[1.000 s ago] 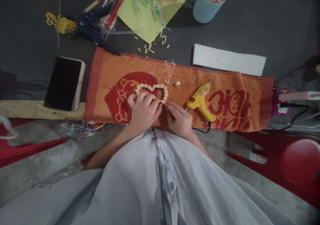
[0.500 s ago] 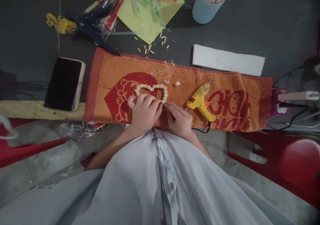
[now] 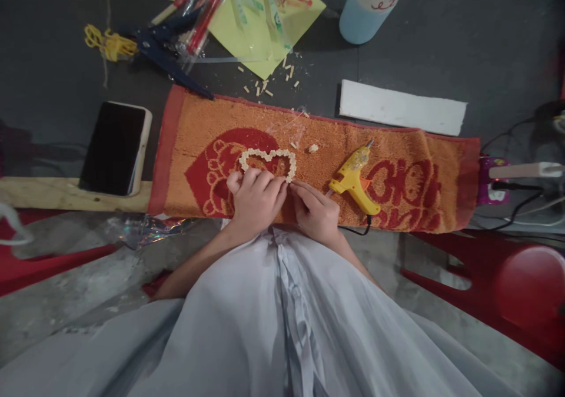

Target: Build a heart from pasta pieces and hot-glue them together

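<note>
A heart-shaped outline of small pale pieces (image 3: 291, 162) is over the orange towel (image 3: 322, 129). My left hand (image 3: 256, 199) covers its lower part, with the fingers curled and closed on it. Close by on the right, my right hand (image 3: 316, 209) has its thumb and fingertips pressed together at the heart's lower right side. Anything between those fingertips is too small to make out. Right of this hand lies a yellow glue gun (image 3: 353, 182) on the towel, nozzle pointing up and away. A small pale cluster (image 3: 313, 148) rests just beyond the heart.
A phone (image 3: 115, 148) lies left of the towel. Dark blue pliers (image 3: 165, 58), yellow string (image 3: 110, 43), a yellow-green sheet (image 3: 247, 43) and loose pale bits (image 3: 265, 88) are farther back. A white strip (image 3: 401, 107) and a bottle (image 3: 371, 11) stand right of these. Cables (image 3: 525, 199) run at the right edge.
Nearly nothing differs. The whole view has shifted very slightly, while both hands stay in place at the heart.
</note>
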`<move>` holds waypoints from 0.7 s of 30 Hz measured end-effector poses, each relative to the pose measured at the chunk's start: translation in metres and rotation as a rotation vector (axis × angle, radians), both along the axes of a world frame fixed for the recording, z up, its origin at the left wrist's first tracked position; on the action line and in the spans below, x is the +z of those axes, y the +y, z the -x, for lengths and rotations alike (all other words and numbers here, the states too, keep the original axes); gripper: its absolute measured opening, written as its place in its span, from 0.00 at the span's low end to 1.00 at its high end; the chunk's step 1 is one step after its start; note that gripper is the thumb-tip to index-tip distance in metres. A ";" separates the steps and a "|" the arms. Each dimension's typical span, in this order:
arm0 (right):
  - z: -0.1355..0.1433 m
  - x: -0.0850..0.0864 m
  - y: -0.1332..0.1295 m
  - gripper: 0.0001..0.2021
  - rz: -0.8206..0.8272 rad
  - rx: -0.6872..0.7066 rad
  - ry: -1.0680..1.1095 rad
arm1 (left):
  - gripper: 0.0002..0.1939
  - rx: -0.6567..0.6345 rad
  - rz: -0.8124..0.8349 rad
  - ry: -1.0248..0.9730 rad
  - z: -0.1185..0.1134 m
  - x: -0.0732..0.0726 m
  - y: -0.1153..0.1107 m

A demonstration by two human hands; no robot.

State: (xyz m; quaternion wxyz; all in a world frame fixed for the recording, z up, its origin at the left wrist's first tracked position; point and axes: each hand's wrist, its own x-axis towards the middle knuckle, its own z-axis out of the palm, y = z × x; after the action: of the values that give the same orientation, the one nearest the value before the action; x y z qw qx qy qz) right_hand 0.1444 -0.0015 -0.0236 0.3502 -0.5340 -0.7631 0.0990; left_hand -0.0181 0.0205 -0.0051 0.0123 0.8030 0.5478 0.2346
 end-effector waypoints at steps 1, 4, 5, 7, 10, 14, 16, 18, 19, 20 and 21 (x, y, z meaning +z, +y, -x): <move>0.000 0.000 0.000 0.14 0.019 -0.003 -0.001 | 0.08 0.001 0.001 -0.001 0.000 0.000 0.000; -0.001 -0.002 -0.001 0.14 0.082 -0.006 -0.003 | 0.09 0.003 0.012 0.014 0.000 0.001 0.000; -0.001 -0.002 -0.001 0.15 0.087 -0.003 0.001 | 0.09 0.001 0.005 0.024 0.000 0.001 0.000; -0.001 -0.002 -0.001 0.15 0.069 0.005 0.011 | 0.08 -0.001 -0.017 0.034 0.000 0.001 -0.001; -0.001 -0.002 -0.001 0.15 0.056 0.006 0.005 | 0.08 0.004 -0.007 0.017 0.000 0.000 -0.001; -0.001 -0.002 -0.001 0.15 0.086 -0.002 -0.005 | 0.09 0.006 0.039 -0.020 0.000 -0.001 -0.002; -0.001 -0.002 -0.001 0.15 0.078 -0.004 -0.006 | 0.08 0.008 0.029 -0.015 0.000 -0.001 -0.002; 0.000 -0.001 -0.001 0.15 0.051 -0.001 -0.005 | 0.08 0.012 0.009 -0.009 -0.001 0.000 -0.002; 0.000 -0.001 0.000 0.15 0.033 0.002 0.000 | 0.08 0.013 -0.002 -0.011 -0.001 0.000 -0.002; 0.000 0.000 0.000 0.14 0.021 0.007 0.005 | 0.07 0.013 -0.009 -0.017 -0.001 0.000 -0.002; 0.000 0.000 0.000 0.14 0.019 0.011 0.007 | 0.07 0.014 -0.006 -0.028 -0.002 0.000 -0.002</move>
State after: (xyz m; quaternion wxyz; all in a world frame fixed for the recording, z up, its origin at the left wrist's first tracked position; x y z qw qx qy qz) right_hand 0.1448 -0.0013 -0.0235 0.3473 -0.5326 -0.7640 0.1099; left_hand -0.0165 0.0185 -0.0047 0.0157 0.7958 0.5525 0.2474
